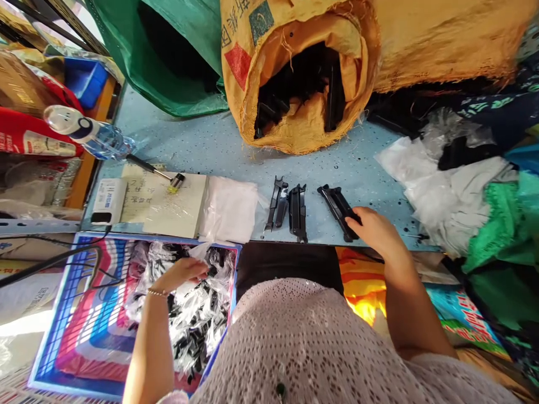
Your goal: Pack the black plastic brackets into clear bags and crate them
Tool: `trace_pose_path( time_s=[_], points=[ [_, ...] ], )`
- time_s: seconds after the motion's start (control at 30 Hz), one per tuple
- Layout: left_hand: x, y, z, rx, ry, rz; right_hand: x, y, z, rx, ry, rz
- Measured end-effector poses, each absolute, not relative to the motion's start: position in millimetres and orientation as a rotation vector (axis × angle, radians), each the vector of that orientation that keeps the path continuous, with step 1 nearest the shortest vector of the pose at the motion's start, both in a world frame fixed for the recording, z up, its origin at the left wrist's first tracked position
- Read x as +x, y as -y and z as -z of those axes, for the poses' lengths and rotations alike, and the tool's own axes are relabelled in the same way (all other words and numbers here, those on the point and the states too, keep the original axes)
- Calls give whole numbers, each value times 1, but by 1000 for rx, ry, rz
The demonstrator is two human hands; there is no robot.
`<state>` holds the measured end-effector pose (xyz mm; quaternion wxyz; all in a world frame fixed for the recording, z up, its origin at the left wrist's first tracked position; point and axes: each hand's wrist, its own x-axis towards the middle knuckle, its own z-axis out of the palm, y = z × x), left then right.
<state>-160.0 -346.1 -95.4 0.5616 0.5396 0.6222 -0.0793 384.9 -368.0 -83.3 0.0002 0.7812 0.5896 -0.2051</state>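
My right hand (376,229) grips the near end of a long black plastic part (337,205) lying slanted near the table's front edge. It seems to be a pair laid side by side. To its left lie another black plastic piece (298,212) and a similar black strip (277,203), close together. My left hand (182,274) is over a blue basket (50,336), its fingers closed at a clear plastic bag (200,252). Small black parts (196,336) in clear bags fill the basket's right side. What lies under the left fingertips is partly hidden.
An open yellow woven sack (290,143) of black parts and a green sack (177,106) stand at the back. On the left are a bottle (105,140), a screwdriver (147,165), cardboard (181,210) and a white box (110,196). Bags and cloths (455,196) pile up rightward.
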Motion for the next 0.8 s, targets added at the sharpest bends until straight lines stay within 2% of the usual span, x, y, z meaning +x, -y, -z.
trace_pose_path(
  time_s=[0.1, 0.17, 0.27, 0.33, 0.4, 0.5, 0.6, 0.7, 0.8],
  points=[
    [-78, 325, 92, 1393, -1213, -224, 371, 365, 86, 2680, -1905, 1010],
    [-20, 307, 94, 1652, -1323, -614, 353, 361, 87, 2812, -1846, 1569],
    [28, 279, 104, 1993, -1525, -633, 326, 357, 81, 2711, -1568, 2455],
    [25, 265, 110, 1993, -1491, -584, 314, 354, 73, 2556, -1415, 2831],
    [6, 258, 111, 1846, -1410, -678, 301, 350, 64, 2344, -1285, 3106],
    [-14, 259, 105, 1610, -1371, -903, 268, 338, 57, 1875, -1111, 3399],
    [-12, 269, 96, 1503, -1342, -981, 224, 317, 62, 1501, -1013, 3527],
    [-10, 277, 87, 1550, -1378, -1033, 196, 298, 75, 1466, -1000, 3560],
    [-21, 279, 79, 1940, -1440, -941, 197, 289, 83, 1556, -965, 3584]
  ],
)
